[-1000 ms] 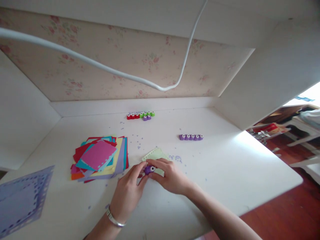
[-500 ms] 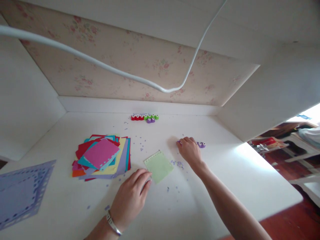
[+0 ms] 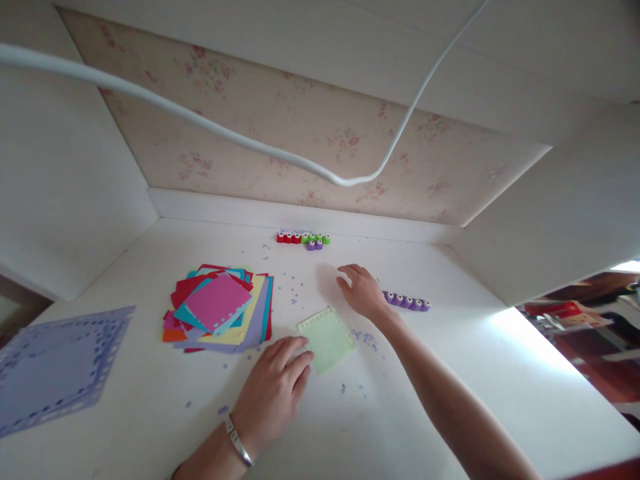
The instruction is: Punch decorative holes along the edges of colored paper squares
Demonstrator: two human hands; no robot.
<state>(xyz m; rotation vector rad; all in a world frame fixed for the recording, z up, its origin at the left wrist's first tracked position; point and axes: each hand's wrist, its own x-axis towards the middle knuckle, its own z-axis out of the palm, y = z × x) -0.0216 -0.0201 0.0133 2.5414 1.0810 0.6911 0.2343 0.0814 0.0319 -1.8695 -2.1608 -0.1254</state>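
A light green paper square [image 3: 327, 341] with small holes along its upper-left edge lies on the white table. My left hand [image 3: 275, 387], with a silver bracelet at the wrist, rests at its left corner, fingers apart and lightly bent, fingertips at the paper's edge. Beyond the paper hovers my right hand [image 3: 363, 291], thumb and fingers parted, nothing visible between them. Just right of that hand stands a row of small purple craft punches [image 3: 409, 302]; the wrist covers the row's left end or nearly so.
A stack of coloured paper [image 3: 219, 303] lies to the left, with perforated purple sheets [image 3: 55, 373] at the far left. Red craft punches [image 3: 289, 238], green ones [image 3: 320, 238] and two purple ones [image 3: 315, 245] stand near the back wall. Paper bits [image 3: 367, 339] are scattered about. A white cable [image 3: 345, 180] hangs in front.
My right hand has come off the row of purple craft punches and moved left of it, its fingers opening out. The left hand stays by the green paper. The view has shifted slightly.
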